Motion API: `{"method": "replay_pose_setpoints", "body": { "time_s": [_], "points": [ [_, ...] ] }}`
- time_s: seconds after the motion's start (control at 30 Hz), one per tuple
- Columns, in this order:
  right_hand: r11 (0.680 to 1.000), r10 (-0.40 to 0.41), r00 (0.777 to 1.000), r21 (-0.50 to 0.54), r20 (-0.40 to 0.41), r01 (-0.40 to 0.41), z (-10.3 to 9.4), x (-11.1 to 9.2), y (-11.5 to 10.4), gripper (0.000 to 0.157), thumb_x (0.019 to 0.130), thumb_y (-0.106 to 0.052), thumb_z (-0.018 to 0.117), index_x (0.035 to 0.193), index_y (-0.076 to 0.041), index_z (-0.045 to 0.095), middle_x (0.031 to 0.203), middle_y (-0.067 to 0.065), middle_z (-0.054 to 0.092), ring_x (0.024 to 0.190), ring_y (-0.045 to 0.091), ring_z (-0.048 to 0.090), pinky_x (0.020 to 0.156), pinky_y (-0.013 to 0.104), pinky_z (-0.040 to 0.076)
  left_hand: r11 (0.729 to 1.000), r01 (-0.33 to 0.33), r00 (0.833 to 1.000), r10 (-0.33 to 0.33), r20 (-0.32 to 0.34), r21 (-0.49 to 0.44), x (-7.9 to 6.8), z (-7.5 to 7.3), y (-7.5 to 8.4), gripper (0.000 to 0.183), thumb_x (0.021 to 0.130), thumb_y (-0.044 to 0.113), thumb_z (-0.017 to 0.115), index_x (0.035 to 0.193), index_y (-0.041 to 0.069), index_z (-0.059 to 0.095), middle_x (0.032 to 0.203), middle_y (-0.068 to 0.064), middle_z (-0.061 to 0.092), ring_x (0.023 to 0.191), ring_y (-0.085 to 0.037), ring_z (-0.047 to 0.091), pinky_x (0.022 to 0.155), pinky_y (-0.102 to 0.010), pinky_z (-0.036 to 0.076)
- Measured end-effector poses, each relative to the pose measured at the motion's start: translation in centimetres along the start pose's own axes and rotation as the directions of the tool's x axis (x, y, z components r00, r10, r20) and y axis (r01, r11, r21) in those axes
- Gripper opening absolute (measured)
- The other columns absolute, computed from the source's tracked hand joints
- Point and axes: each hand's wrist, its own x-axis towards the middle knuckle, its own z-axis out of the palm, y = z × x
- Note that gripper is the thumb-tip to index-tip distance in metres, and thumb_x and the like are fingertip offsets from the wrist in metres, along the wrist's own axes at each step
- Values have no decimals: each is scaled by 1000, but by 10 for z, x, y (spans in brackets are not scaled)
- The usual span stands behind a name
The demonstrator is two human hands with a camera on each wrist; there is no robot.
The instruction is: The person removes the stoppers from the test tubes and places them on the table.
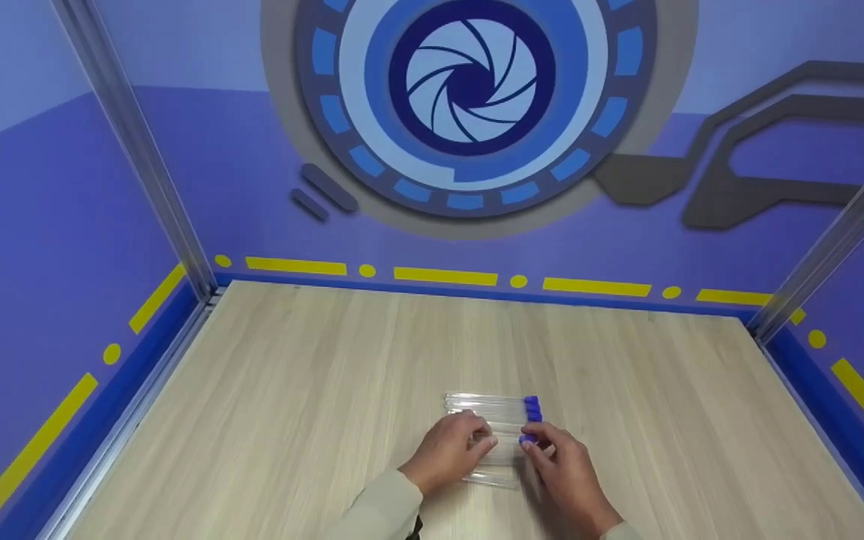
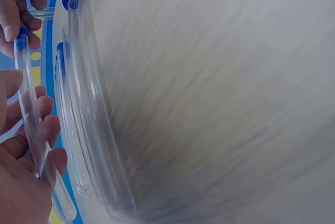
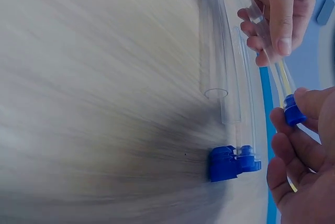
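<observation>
My left hand [image 1: 451, 450] holds a clear test tube [image 2: 32, 114] along its body, thumb on one side and fingers on the other. At the tube's mouth, my right hand [image 1: 563, 465] pinches a blue cap [image 3: 293, 113] between thumb and fingers. The cap sits at the tube's end in both wrist views. Below the hands, uncapped test tubes [image 3: 213, 56] lie side by side on the table, their open rims toward the right hand. Farther off lie capped tubes [image 1: 484, 401] with blue caps [image 1: 532, 409] at their right ends. The hands partly cover the row.
A loose blue cap [image 3: 223, 164] lies on the table beside the tubes, near my right hand. The wood-grain table [image 1: 312, 375] reaches back to a blue printed wall [image 1: 417, 247]. Metal posts [image 1: 139, 150] stand at the back corners.
</observation>
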Motion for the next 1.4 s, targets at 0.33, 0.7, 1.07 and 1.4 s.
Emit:
{"method": "replay_pose_setpoints", "body": {
  "time_s": [0.33, 0.7, 1.07, 1.4],
  "points": [
    [999, 3, 999, 36, 41, -4, -4, 0, 2, 21, 93, -13, 62, 113, -12, 69, 95, 1, 65, 80, 13, 55, 59, 21, 48, 1000, -29, 999, 29, -33, -10, -1, -1, -1, 12, 91, 30, 64, 90, 19, 70, 83, 11, 61, 74, 1, 49, 72, -22, 43],
    [997, -65, 998, -29, -16, 65, -4, -2, 1, 16, 91, -10, 65, 105, -10, 71, 88, -2, 65, 74, 7, 53, 60, 19, 45, 998, -60, 994, 62, -87, 26, -4, 1, 2, 10, 88, 29, 68, 88, 19, 71, 80, 6, 62, 71, 2, 47, 71, -20, 41],
    [987, -106, 980, -105, 170, 125, -11, 3, 2, 10, 89, -9, 66, 97, -7, 71, 86, -1, 65, 78, 11, 53, 65, 21, 46, 996, -51, 998, 54, -41, 71, -4, 1, 4, 8, 85, 28, 71, 82, 21, 74, 75, 11, 59, 69, 1, 46, 66, -20, 39],
    [982, -157, 913, -39, 377, 185, -24, 8, 4, 9, 91, -10, 64, 95, -7, 72, 85, -2, 66, 73, 8, 53, 61, 20, 44, 999, -41, 997, 42, 59, -14, -5, -5, 1, 12, 86, 28, 70, 83, 18, 76, 77, 12, 60, 69, 2, 46, 64, -16, 38]
  ]
}}
